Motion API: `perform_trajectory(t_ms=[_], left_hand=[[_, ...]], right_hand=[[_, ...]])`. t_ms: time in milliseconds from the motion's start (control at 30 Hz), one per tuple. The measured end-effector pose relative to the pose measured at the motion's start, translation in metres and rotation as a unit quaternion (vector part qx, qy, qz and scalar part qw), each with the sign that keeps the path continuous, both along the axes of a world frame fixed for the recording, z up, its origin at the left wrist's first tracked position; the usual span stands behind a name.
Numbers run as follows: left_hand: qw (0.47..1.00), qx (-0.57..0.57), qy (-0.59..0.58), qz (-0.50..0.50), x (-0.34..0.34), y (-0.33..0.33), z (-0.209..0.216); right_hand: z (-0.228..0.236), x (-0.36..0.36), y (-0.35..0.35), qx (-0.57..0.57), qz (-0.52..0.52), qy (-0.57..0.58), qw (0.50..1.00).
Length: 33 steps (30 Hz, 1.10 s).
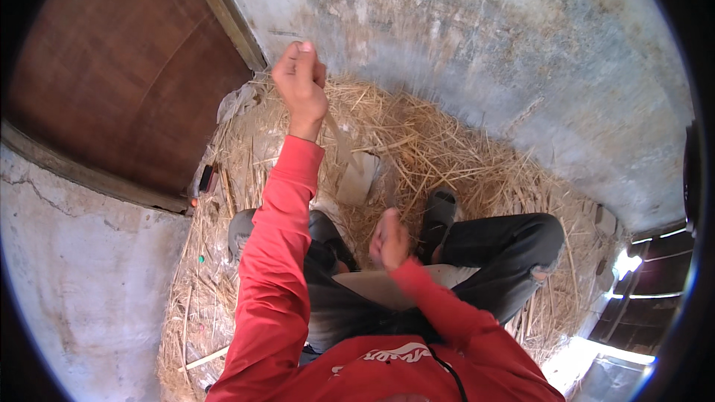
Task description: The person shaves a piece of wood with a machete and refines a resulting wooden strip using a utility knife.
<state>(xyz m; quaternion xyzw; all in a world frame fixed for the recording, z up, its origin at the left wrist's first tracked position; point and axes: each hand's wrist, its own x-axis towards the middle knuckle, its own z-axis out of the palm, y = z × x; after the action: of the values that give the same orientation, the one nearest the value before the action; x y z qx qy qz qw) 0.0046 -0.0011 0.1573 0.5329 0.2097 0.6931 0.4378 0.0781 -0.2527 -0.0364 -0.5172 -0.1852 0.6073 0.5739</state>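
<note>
Red sweater (350, 361) of the sitting person is nearest, and beyond it I see a stained wall (477, 45), straw (424, 138) and dark trousers (506, 249). Left hand (300, 83) is raised and closed like a fist, while right hand (391, 240), lower between the knees, is too blurred for me to tell its grip. Ahead of it lies a pale block (359, 180), and a blurred pale strip (341, 138) slants toward it from beside the left wrist.

White print (395, 353) stands on the chest of the person's red top (346, 387), close to six o'clock in the head view. It is a short row of letters under a sweeping white shape, bent by the cloth and only partly legible. A smaller white mark (337, 370), too small to read, sits between eight and nine o'clock from it.
</note>
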Motion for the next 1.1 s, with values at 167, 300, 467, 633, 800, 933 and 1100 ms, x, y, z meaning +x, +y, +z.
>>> perform_trajectory(t_ms=[167, 300, 467, 633, 800, 933, 1100], left_hand=[[0.998, 0.023, 0.046, -0.033, 0.015, -0.008, -0.004], [0.998, 0.016, 0.033, -0.044, 0.026, -0.007, -0.002], [0.998, 0.005, 0.037, -0.042, 0.041, -0.006, -0.005], [0.994, 0.071, 0.043, 0.074, 0.041, 0.009, -0.013], [0.998, -0.021, 0.008, -0.052, 0.017, -0.004, -0.008], [0.999, -0.012, -0.004, -0.046, 0.014, 0.005, -0.004], [0.999, -0.014, 0.022, -0.022, 0.023, 0.002, 0.001]], right_hand=[[0.014, 0.025, 0.006, -0.227, -0.057, 0.155, 0.960], [0.095, 0.060, 0.033, 0.024, -0.056, 0.090, 0.994], [0.097, 0.032, 0.033, 0.381, -0.163, 0.006, 0.910], [-0.037, -0.013, -0.025, -0.176, 0.051, 0.047, 0.982], [0.036, 0.008, 0.009, -0.134, -0.007, 0.067, 0.989], [0.092, 0.035, 0.034, 0.164, -0.048, -0.018, 0.985], [-0.038, -0.008, -0.004, 0.151, -0.083, -0.104, 0.980]])
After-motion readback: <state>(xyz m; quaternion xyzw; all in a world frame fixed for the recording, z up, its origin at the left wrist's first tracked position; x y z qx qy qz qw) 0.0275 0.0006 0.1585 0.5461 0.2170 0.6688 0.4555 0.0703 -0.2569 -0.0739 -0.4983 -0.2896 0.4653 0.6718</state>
